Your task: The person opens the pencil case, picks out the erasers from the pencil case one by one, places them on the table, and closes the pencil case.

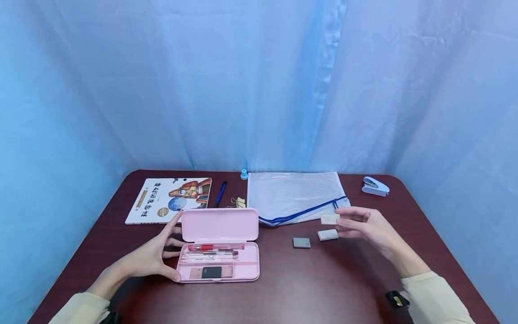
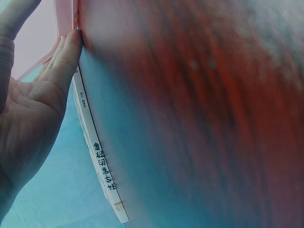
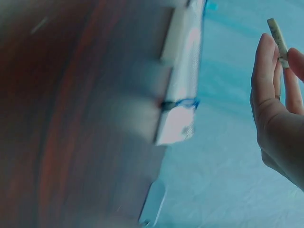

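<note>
An open pink pencil case [image 1: 246,270] stands on the table, its lid raised. A red pen [image 1: 207,247], other pens and a dark-and-pinkish eraser [image 1: 212,272] lie inside. My left hand [image 1: 151,254] is at its left side with fingers spread, the thumb touching the front left corner and a fingertip by the lid's edge. The left wrist view shows those fingers against the pink lid [image 2: 65,16]. My right hand [image 1: 370,227] pinches a thin pale eraser [image 3: 279,42] between thumb and fingers, above the table. Below it lie a white eraser [image 1: 328,235] and a grey eraser [image 1: 301,243].
Behind the case are a picture-covered book [image 1: 154,202], a blue pen [image 1: 220,194], yellow binder clips [image 1: 240,202] and a small light-blue object [image 1: 244,174]. A white mesh zip pouch [image 1: 291,193] lies at the back, a stapler [image 1: 375,186] at the back right. Curtains [image 1: 259,90] surround the table.
</note>
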### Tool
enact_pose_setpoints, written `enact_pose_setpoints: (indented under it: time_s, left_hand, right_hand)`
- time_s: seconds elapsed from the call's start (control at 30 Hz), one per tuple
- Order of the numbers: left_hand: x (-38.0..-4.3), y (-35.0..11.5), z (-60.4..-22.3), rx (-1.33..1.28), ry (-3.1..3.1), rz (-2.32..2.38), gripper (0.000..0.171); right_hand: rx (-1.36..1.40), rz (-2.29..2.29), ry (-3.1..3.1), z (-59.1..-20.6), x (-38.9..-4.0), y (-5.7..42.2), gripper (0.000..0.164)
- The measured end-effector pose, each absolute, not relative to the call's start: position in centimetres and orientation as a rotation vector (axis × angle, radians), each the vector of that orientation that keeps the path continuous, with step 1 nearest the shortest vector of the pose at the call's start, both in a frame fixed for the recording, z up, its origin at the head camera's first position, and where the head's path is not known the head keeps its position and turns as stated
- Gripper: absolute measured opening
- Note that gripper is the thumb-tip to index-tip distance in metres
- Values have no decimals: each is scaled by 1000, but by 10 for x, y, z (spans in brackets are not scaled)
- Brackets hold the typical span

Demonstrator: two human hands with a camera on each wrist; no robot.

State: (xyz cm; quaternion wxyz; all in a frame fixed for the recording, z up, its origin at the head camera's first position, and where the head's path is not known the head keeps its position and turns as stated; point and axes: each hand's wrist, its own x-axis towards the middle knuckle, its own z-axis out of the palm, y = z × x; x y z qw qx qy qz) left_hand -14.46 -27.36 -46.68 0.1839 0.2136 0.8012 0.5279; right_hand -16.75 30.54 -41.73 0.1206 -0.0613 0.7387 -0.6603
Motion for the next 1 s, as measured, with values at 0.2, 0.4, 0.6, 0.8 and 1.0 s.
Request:
enact_pose_setpoints:
  time_s: [0.2,0.4,0.6,0.8,1.0]
  left_hand:
    - [-146,-272,-470,595,2229,1489,141]
    - [-146,-272,-471,596,2231,1485,140]
    - [-145,-274,-468,604,2244,1493,140]
    - [-144,-276,-468,590,2245,1479,141]
    - [-145,-275,-468,586,2272,1465,141]
  right_hand:
    - [-83,-1887,2195,-429,-164,337,47]
    - [16,-1835,2186,-440,-169,363,41]
    - [42,-1771,2170,-449,-177,371,46]
    - [67,-1698,2193,-455,-178,370,49]
    - [76,-1624,2226,-458,-183,371,49]
